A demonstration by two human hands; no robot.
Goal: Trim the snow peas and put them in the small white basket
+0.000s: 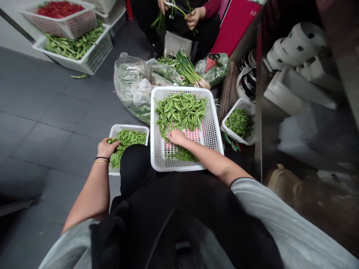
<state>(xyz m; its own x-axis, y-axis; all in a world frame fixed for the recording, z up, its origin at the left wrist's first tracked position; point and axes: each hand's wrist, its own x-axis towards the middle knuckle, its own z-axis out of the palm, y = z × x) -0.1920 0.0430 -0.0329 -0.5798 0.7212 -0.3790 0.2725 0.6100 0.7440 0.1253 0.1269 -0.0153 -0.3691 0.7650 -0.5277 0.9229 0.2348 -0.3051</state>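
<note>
A large white perforated basket [215,144] rests across my lap. Green pea pods [183,108] fill its far part, and a smaller heap of green trimmings [185,154] lies at its near side. Over the near left edge of the pods, my right hand [177,137] is closed, its fingertips at the pods; what they pinch is hidden. To the left, a smaller white basket [114,172] on the floor holds more pea pods [130,138]. My left hand [106,148] is closed around a few pods at that basket's left rim.
Opposite me, a person's hands [193,18] hold green stalks. Scallions [190,71] and bagged greens [131,80] lie on the floor between us. A small basket of leafy greens [238,123] stands right, beside metal shelving [258,112]. Stacked baskets [92,56] with red and green vegetables are back left.
</note>
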